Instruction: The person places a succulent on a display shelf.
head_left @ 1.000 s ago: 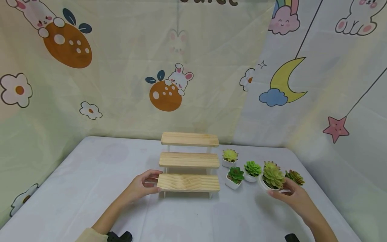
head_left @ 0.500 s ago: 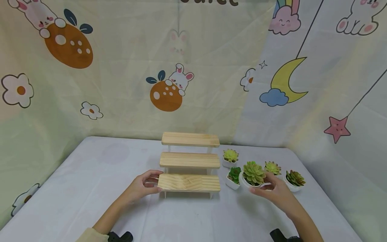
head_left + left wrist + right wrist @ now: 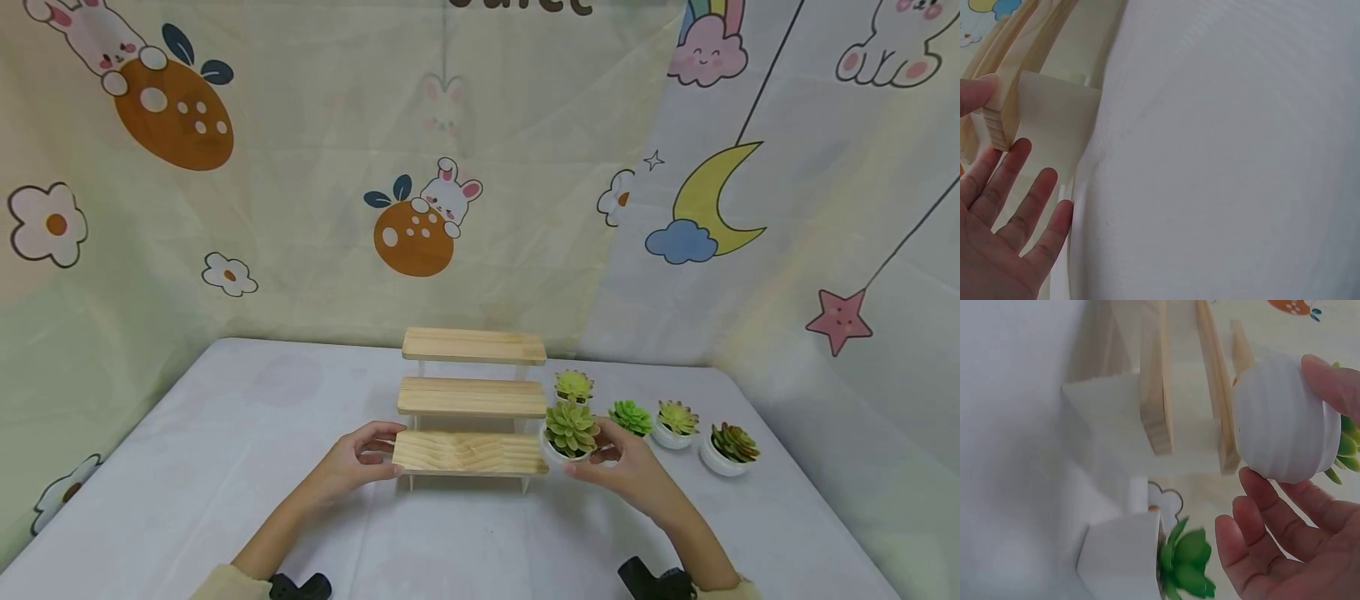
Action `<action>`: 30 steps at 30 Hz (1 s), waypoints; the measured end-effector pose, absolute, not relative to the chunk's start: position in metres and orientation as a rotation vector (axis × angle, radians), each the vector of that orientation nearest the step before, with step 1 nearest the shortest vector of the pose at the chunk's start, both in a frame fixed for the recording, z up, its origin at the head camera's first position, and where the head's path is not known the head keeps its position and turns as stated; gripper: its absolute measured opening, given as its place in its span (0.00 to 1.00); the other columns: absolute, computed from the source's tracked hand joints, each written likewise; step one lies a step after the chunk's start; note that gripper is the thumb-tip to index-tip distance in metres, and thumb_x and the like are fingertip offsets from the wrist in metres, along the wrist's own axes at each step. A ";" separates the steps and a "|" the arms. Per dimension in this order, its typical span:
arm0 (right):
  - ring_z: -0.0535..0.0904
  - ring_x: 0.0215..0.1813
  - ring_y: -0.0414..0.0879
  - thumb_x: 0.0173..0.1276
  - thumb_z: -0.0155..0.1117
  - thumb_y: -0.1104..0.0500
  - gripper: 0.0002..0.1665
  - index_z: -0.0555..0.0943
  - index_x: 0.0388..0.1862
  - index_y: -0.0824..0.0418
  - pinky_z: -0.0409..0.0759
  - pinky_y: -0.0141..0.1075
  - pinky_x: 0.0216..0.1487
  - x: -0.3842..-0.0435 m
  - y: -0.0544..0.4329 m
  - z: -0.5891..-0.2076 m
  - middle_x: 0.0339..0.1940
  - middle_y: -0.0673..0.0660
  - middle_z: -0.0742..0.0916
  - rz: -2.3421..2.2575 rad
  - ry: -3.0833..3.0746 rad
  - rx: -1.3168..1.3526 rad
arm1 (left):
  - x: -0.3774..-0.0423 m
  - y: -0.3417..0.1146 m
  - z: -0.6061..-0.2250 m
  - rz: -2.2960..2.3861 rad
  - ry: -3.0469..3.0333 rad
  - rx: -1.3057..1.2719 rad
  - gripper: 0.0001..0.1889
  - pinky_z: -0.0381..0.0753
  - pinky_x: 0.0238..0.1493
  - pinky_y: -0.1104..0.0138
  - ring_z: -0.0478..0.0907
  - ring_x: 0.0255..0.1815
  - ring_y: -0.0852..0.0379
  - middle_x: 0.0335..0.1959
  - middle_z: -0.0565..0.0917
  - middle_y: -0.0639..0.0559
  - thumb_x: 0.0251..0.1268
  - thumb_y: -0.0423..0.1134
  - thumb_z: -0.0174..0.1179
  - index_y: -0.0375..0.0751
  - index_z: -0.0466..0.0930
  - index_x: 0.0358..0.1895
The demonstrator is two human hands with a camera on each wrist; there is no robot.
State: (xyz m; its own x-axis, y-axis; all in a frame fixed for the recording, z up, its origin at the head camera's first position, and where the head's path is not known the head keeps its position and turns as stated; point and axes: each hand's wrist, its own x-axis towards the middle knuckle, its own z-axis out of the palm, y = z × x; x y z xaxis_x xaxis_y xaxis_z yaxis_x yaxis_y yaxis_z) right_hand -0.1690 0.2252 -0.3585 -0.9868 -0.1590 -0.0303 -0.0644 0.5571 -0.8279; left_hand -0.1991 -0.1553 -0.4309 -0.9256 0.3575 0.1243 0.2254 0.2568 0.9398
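Note:
A three-tier wooden display stand (image 3: 468, 452) stands on the table. My left hand (image 3: 358, 458) holds the left end of its lowest shelf, the thumb on one side and fingertips (image 3: 1020, 147) on the other. In my right hand (image 3: 633, 473) is a potted succulent (image 3: 572, 429), gripped by its round, ribbed white pot (image 3: 1282, 419). It is lifted off the table beside the right end of the lowest shelf. In the right wrist view, a dark green succulent (image 3: 1190, 559) in a square white pot stands below it; the head view hides this one behind the lifted pot.
Right of the stand are more potted succulents: a yellow-green one (image 3: 573, 385), a bright green one (image 3: 631, 417), a pale one (image 3: 677, 418) and a reddish-green one (image 3: 730, 443). A white cloth covers the table (image 3: 465, 550). A printed fabric backdrop (image 3: 315, 208) rises behind.
My right hand has carried the potted succulent left, from beside the reddish-green one to the stand's right end. My left hand has stayed on the lowest shelf.

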 end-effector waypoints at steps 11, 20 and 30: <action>0.76 0.40 0.46 0.51 0.74 0.51 0.37 0.72 0.59 0.58 0.77 0.33 0.42 -0.179 0.184 -0.364 0.43 0.57 0.80 -1.479 2.627 -0.353 | -0.198 -0.154 -0.429 1.765 2.378 0.522 0.30 0.76 0.53 0.55 0.74 0.52 0.46 0.52 0.76 0.36 0.52 0.36 0.67 0.33 0.69 0.59; 0.76 0.39 0.44 0.51 0.74 0.50 0.34 0.74 0.56 0.57 0.76 0.34 0.41 -0.186 0.154 -0.369 0.39 0.55 0.79 -1.468 2.625 -0.467 | -0.198 -0.153 -0.429 1.760 2.384 0.508 0.30 0.76 0.54 0.55 0.74 0.53 0.45 0.52 0.76 0.36 0.52 0.36 0.67 0.33 0.69 0.59; 0.75 0.37 0.46 0.50 0.74 0.51 0.34 0.75 0.55 0.60 0.76 0.30 0.37 -0.192 0.127 -0.375 0.38 0.55 0.80 -1.507 2.587 -0.539 | -0.197 -0.154 -0.428 1.774 2.367 0.521 0.30 0.75 0.55 0.53 0.74 0.54 0.44 0.53 0.76 0.35 0.52 0.36 0.67 0.32 0.69 0.59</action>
State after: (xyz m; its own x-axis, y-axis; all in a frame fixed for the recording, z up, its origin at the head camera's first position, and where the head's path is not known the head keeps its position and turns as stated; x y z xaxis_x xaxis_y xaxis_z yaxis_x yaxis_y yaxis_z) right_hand -0.1922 0.1267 -0.3746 -0.9325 -0.3496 0.0910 -0.2516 0.4478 -0.8580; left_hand -0.1972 -0.1543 -0.4284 -0.9306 0.3532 0.0955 0.1909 0.2459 0.9503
